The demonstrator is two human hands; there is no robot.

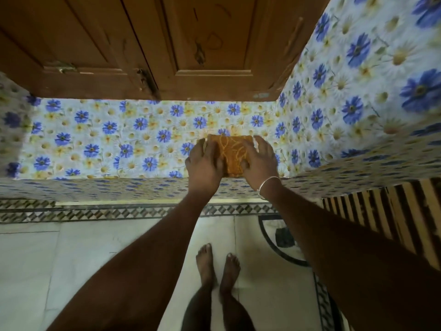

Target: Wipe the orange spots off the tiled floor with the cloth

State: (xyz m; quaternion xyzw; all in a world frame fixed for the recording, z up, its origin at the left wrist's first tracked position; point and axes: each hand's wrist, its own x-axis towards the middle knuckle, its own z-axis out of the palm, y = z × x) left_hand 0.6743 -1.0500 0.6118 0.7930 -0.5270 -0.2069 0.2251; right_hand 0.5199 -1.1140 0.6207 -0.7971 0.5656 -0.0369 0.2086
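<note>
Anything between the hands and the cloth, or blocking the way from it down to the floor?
Nothing visible. Both the left hand and right hand hold the cloth on the floral-covered ledge. The tiled floor lies open below its front edge; only the person's feet stand there.

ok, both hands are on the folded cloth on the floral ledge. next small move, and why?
Probably lift the cloth off the floral ledge and bring it down toward the tiled floor. The left hand and right hand already hold its two sides, it lies folded on the ledge, and the floor to be wiped is well below it.
</note>
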